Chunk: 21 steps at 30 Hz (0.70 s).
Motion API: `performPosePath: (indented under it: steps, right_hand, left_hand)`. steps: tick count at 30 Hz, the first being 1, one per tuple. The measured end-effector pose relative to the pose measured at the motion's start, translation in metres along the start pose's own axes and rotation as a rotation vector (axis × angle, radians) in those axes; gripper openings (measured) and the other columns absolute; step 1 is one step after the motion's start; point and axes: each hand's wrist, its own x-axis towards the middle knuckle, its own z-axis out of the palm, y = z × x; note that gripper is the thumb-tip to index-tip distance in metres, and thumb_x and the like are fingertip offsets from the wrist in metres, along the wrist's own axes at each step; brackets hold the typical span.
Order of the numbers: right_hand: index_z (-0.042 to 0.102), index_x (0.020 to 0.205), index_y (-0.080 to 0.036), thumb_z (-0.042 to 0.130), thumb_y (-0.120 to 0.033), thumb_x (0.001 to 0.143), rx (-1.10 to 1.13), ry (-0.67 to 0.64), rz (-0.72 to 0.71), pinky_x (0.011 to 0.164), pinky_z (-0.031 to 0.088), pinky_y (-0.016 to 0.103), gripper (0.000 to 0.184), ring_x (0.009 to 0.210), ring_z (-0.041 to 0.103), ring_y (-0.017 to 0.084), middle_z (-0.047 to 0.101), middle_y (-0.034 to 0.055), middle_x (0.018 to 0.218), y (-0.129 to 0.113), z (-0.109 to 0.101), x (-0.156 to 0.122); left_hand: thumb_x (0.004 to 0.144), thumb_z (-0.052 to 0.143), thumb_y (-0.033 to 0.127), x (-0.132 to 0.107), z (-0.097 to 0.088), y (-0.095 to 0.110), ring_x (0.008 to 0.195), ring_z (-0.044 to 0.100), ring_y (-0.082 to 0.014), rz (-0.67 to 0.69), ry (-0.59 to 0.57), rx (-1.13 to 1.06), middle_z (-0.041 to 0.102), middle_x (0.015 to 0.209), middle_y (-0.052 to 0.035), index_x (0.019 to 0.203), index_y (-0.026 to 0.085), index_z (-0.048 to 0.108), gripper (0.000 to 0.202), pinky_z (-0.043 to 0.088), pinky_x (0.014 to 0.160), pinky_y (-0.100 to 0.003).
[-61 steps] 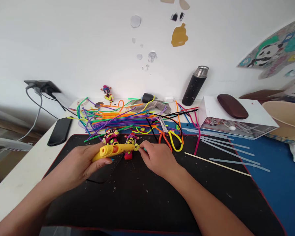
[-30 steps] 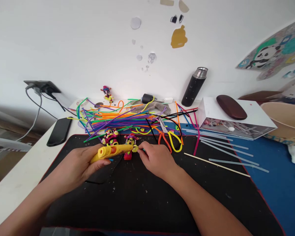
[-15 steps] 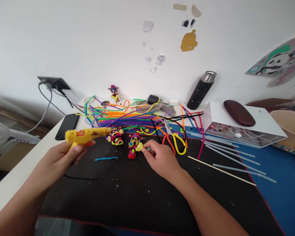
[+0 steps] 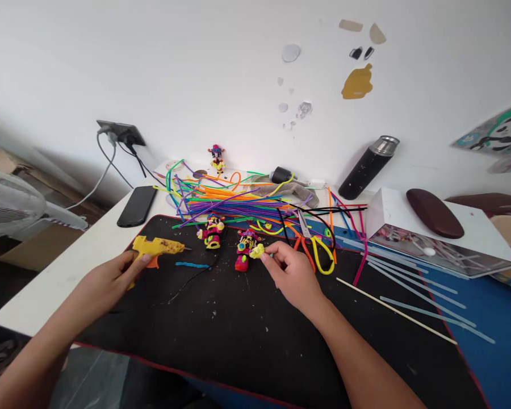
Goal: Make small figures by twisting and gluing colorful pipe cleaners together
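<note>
My left hand [image 4: 121,271] is wrapped round the handle of a yellow glue gun [image 4: 159,246], its dark nozzle pointing right. Between the thumb and fingers of my right hand [image 4: 293,277] is a small fuzzy yellow piece [image 4: 256,251]. That piece is right beside a pink, yellow and red pipe-cleaner figure [image 4: 242,260] on the black mat [image 4: 221,341]; whether they are joined I cannot tell. A second such figure [image 4: 213,234] stands to the left of it. Below the nozzle lies a short blue pipe cleaner [image 4: 191,264].
Colourful pipe cleaners [image 4: 234,205] lie heaped along the back, near a third figure [image 4: 217,159]. Yellow-and-orange scissors [image 4: 321,254], a wooden stick [image 4: 396,309] and clear glue sticks [image 4: 421,284] are right. A black flask [image 4: 368,167], white box [image 4: 438,241] and phone [image 4: 137,205] stand around.
The view has swung left, so everything sits further right. My left hand has lowered the glue gun, and its nozzle is further from the second figure. My right hand keeps its pinch.
</note>
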Motion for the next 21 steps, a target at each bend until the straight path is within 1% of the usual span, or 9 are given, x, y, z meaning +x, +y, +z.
performPosePath:
  steps: [3, 5, 6, 8, 10, 11, 14, 19, 21]
  right_hand:
    - [0.064, 0.092, -0.022, 0.059, -0.048, 0.099, 0.106, 0.001, 0.053, 0.048, 0.037, 0.025, 0.027, 0.044, 0.048, 0.012, 0.048, -0.0067, 0.051, 0.003, 0.0, 0.001]
    - [0.063, 0.091, -0.022, 0.06, -0.049, 0.098, 0.2, 0.004, 0.084, 0.046, 0.037, 0.025, 0.028, 0.042, 0.046, 0.011, 0.048, -0.0077, 0.052, 0.005, 0.0, 0.002]
    - [0.062, 0.09, -0.022, 0.061, -0.049, 0.097, 0.247, 0.008, 0.098, 0.046, 0.036, 0.024, 0.028, 0.041, 0.046, 0.011, 0.047, -0.0082, 0.052, 0.005, 0.0, 0.003]
    - [0.061, 0.089, -0.022, 0.062, -0.049, 0.097, 0.324, 0.021, 0.123, 0.044, 0.035, 0.024, 0.028, 0.039, 0.044, 0.01, 0.046, -0.0093, 0.051, 0.006, 0.0, 0.004]
    - [0.06, 0.089, -0.022, 0.064, -0.049, 0.095, 0.375, 0.029, 0.142, 0.043, 0.034, 0.024, 0.028, 0.038, 0.043, 0.009, 0.045, -0.01, 0.05, 0.006, 0.0, 0.005]
    - [0.06, 0.089, -0.022, 0.064, -0.049, 0.095, 0.393, 0.029, 0.148, 0.043, 0.034, 0.024, 0.028, 0.037, 0.043, 0.01, 0.045, -0.0101, 0.049, 0.006, 0.0, 0.005]
    - [0.06, 0.088, -0.022, 0.066, -0.05, 0.093, 0.425, 0.034, 0.161, 0.042, 0.033, 0.024, 0.03, 0.037, 0.043, 0.01, 0.045, -0.01, 0.049, 0.006, -0.001, 0.005]
    - [0.061, 0.088, -0.021, 0.067, -0.051, 0.092, 0.444, 0.063, 0.166, 0.04, 0.03, 0.023, 0.031, 0.036, 0.041, 0.009, 0.046, -0.0099, 0.047, 0.005, -0.004, 0.007]
    - [0.06, 0.087, -0.021, 0.067, -0.051, 0.091, 0.446, 0.074, 0.157, 0.04, 0.03, 0.023, 0.031, 0.035, 0.041, 0.009, 0.046, -0.0099, 0.047, 0.006, -0.006, 0.009]
  left_hand:
    - [0.099, 0.042, 0.06, -0.001, 0.011, -0.01, 0.058, 0.07, -0.0281, -0.108, 0.039, 0.111, 0.074, 0.066, -0.0061, 0.076, 0.025, 0.07, 0.051, 0.044, 0.05, -0.03]
    - [0.097, 0.045, 0.06, -0.004, 0.013, -0.01, 0.06, 0.069, -0.0292, -0.05, 0.152, 0.193, 0.073, 0.069, -0.0078, 0.072, 0.026, 0.067, 0.048, 0.04, 0.048, -0.031]
    - [0.096, 0.047, 0.059, -0.006, 0.012, -0.009, 0.064, 0.07, -0.0305, -0.01, 0.222, 0.234, 0.072, 0.072, -0.0088, 0.075, 0.026, 0.067, 0.045, 0.042, 0.051, -0.032]
    - [0.096, 0.047, 0.06, -0.008, 0.006, 0.0, 0.08, 0.07, -0.0358, 0.049, 0.339, 0.302, 0.072, 0.083, -0.0124, 0.086, 0.024, 0.068, 0.042, 0.049, 0.063, -0.039]
    - [0.099, 0.039, 0.06, -0.006, -0.003, 0.015, 0.095, 0.068, -0.0404, 0.059, 0.317, 0.28, 0.072, 0.095, -0.0169, 0.099, 0.021, 0.068, 0.048, 0.052, 0.08, -0.049]
    - [0.101, 0.039, 0.059, -0.003, -0.007, 0.025, 0.102, 0.067, -0.0396, 0.08, 0.275, 0.207, 0.073, 0.102, -0.017, 0.104, 0.021, 0.068, 0.049, 0.051, 0.087, -0.051]
    - [0.101, 0.044, 0.059, 0.017, -0.011, 0.061, 0.108, 0.067, -0.0332, 0.252, 0.135, -0.027, 0.074, 0.112, -0.0123, 0.114, 0.021, 0.07, 0.048, 0.05, 0.096, -0.047]
    - [0.103, 0.047, 0.045, 0.072, 0.006, 0.115, 0.113, 0.064, -0.0294, 0.58, 0.013, -0.071, 0.075, 0.117, -0.0124, 0.119, 0.018, 0.072, 0.04, 0.049, 0.1, -0.044]
    - [0.103, 0.049, 0.04, 0.094, 0.015, 0.132, 0.117, 0.062, -0.03, 0.633, -0.027, -0.044, 0.075, 0.119, -0.0128, 0.122, 0.017, 0.072, 0.037, 0.049, 0.102, -0.045]
